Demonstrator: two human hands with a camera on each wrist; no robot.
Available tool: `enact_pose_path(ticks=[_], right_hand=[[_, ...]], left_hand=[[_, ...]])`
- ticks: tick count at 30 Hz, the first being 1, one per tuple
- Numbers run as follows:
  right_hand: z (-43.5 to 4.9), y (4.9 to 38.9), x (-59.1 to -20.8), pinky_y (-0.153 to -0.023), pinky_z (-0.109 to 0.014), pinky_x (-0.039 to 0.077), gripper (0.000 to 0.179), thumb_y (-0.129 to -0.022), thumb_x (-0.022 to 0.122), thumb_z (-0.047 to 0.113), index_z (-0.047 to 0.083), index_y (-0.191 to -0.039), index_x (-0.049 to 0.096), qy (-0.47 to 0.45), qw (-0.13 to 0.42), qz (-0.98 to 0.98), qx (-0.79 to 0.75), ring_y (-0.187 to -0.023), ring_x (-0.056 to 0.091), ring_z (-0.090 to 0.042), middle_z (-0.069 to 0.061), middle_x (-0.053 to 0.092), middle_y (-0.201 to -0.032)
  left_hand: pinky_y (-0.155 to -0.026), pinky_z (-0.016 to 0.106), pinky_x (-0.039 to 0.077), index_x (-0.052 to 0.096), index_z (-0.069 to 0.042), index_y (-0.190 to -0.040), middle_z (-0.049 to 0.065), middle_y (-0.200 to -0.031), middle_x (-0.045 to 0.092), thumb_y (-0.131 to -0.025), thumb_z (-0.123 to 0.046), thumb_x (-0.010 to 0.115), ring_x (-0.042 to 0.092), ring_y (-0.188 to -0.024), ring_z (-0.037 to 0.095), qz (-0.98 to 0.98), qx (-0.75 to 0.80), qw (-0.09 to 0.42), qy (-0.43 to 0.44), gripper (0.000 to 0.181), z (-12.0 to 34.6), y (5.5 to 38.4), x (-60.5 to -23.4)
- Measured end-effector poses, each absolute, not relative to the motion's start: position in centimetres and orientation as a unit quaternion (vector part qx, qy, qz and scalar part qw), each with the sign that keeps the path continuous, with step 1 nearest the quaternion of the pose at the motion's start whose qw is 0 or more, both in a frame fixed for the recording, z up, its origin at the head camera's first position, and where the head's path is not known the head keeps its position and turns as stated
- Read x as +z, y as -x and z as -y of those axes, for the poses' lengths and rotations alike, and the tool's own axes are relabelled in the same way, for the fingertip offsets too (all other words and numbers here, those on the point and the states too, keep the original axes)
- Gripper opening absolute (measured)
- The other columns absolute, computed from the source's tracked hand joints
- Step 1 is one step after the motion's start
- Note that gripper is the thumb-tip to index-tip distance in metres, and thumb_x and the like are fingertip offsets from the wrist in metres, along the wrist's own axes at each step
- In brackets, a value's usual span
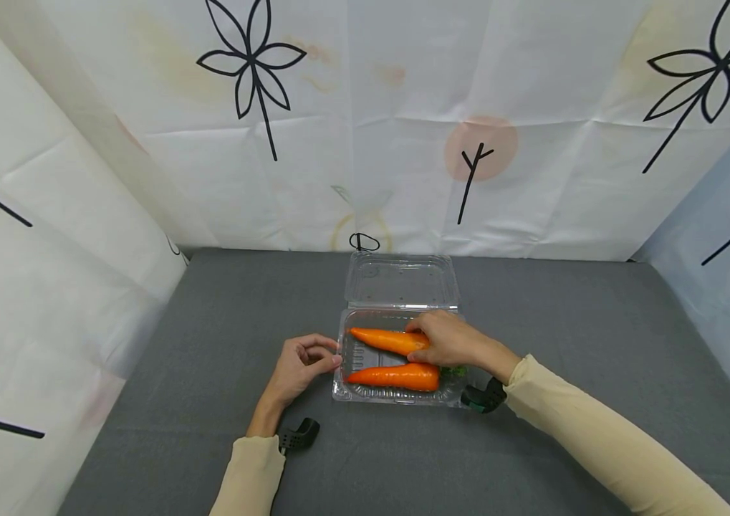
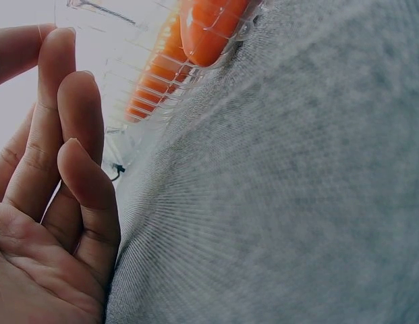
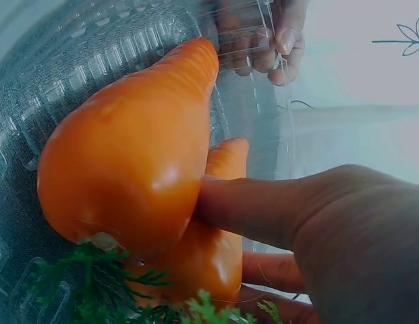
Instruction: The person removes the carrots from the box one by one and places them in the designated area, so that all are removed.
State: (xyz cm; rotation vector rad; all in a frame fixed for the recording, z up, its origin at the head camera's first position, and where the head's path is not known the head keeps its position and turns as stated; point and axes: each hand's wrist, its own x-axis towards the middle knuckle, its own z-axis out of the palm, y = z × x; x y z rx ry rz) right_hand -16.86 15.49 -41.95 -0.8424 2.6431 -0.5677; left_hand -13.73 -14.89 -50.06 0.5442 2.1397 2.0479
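Observation:
A clear plastic clamshell box (image 1: 397, 400) stands on the table with its lid (image 1: 403, 281) folded back, away from me. Two orange carrots lie side by side inside, tips to the left. My right hand (image 1: 451, 340) grips the far carrot (image 1: 382, 340) near its thick end, thumb on the near side and fingers on the far side. The near carrot (image 1: 393, 376) is untouched, and leafy green tops (image 3: 94, 280) show at the thick ends. At the box's left rim, my left hand (image 1: 300, 367) pinches the edge between thumb and forefinger, its other fingers bent.
Grey cloth covers the table (image 1: 242, 301). White fabric walls (image 1: 390, 165) with black flower drawings rise behind and on both sides. The opened lid reaches close to the back wall. Each wrist wears a black camera mount (image 1: 300, 433).

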Motion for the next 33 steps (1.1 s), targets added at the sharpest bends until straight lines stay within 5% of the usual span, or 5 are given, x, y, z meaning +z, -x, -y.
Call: enact_pose_path(ticks=[14, 28, 33], right_hand=[[-15.7, 16.9, -41.4, -0.070, -0.033, 0.046, 0.039, -0.090, 0.080, 0.021, 0.003, -0.124, 0.071, 0.274, 0.158, -0.910, -0.269, -0.077, 0.056, -0.011, -0.005, 0.071, -0.108], [-16.7, 15.9, -40.2, -0.071, -0.031, 0.049, 0.047, -0.089, 0.081, 0.023, 0.002, -0.129, 0.069, 0.283, 0.102, -0.891, -0.341, -0.083, 0.059, -0.014, -0.007, 0.070, -0.112], [-17.3, 15.2, -39.4, -0.074, -0.041, 0.052, 0.046, -0.089, 0.081, 0.020, 0.003, -0.129, 0.068, 0.285, 0.068, -0.876, -0.382, -0.085, 0.059, -0.015, -0.004, 0.070, -0.110]], left_hand=[[-0.067, 0.027, 0.055, 0.068, 0.011, -0.105, 0.013, -0.080, 0.073, -0.089, 0.001, 0.074, 0.069, -0.070, 0.018, -0.714, 0.675, 0.070, -0.172, 0.020, 15.0, 13.8, -49.7], [-0.068, 0.027, 0.055, 0.068, 0.012, -0.105, 0.013, -0.078, 0.072, -0.089, 0.002, 0.074, 0.068, -0.070, 0.017, -0.708, 0.679, 0.066, -0.181, 0.019, 15.0, 13.8, -49.8], [-0.069, 0.027, 0.055, 0.068, 0.012, -0.105, 0.011, -0.078, 0.073, -0.089, 0.002, 0.073, 0.068, -0.070, 0.015, -0.706, 0.681, 0.067, -0.181, 0.020, 15.0, 13.7, -49.8]])
